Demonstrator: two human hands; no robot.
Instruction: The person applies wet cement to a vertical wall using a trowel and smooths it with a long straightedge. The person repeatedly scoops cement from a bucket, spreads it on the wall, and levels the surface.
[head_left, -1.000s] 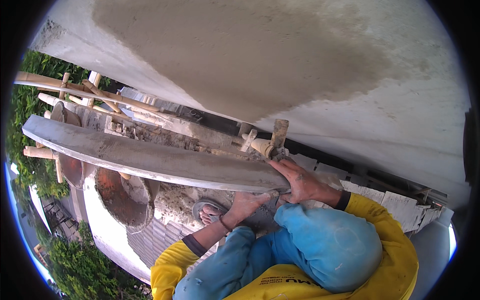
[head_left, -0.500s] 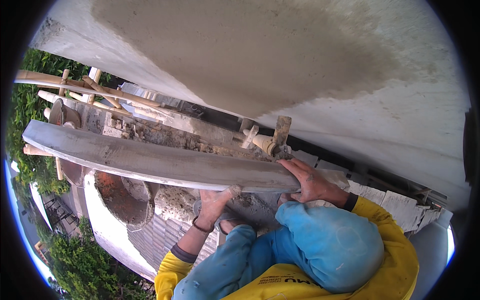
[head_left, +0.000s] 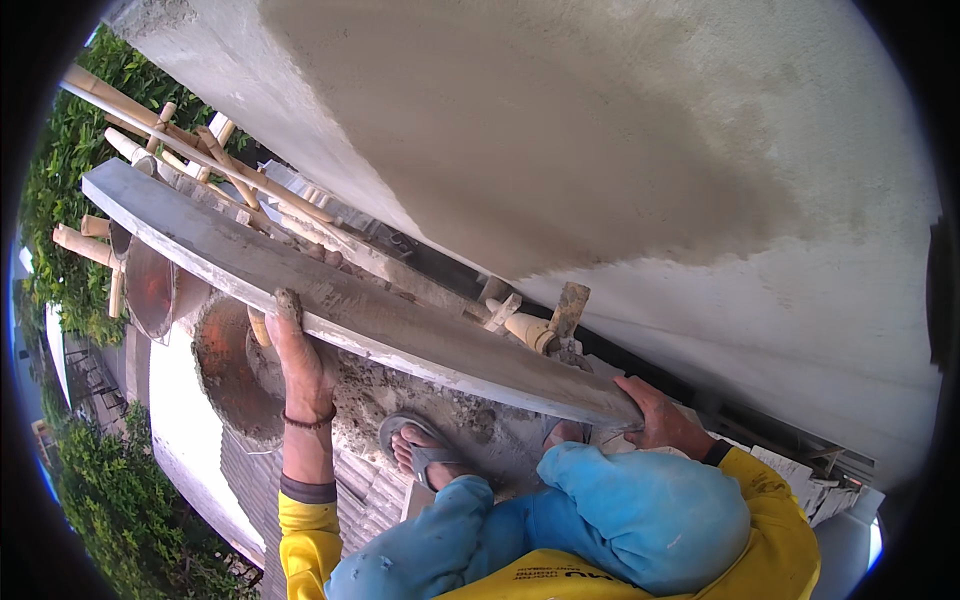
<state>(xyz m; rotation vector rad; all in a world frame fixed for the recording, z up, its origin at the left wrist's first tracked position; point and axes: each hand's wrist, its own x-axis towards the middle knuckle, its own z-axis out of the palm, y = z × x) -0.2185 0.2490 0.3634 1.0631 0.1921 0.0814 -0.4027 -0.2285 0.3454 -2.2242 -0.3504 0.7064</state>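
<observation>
A long grey plasterer's straightedge (head_left: 370, 303), smeared with mortar, slants across the view from upper left to lower right. My left hand (head_left: 302, 362) grips its near edge left of the middle, thumb on the near side and the other fingers hidden behind or beneath it. At its right end, my right hand (head_left: 665, 414) is closed round the bar. Beyond it rises a pale wall (head_left: 800, 330) with a broad patch of darker, damp-looking plaster (head_left: 560, 150).
Mortar-stained buckets (head_left: 225, 360) stand left of my left arm. Bamboo poles (head_left: 215, 160) form scaffolding at the far left. A short bamboo stub with a wood block (head_left: 568, 308) sticks up near the wall. My sandalled foot (head_left: 425, 455) rests on a mortar-strewn platform, above a tiled roof (head_left: 265, 480).
My left hand has slid leftward along the straightedge. The bar has tilted more steeply, its right end lower, and my right hand has shifted right and down with that end.
</observation>
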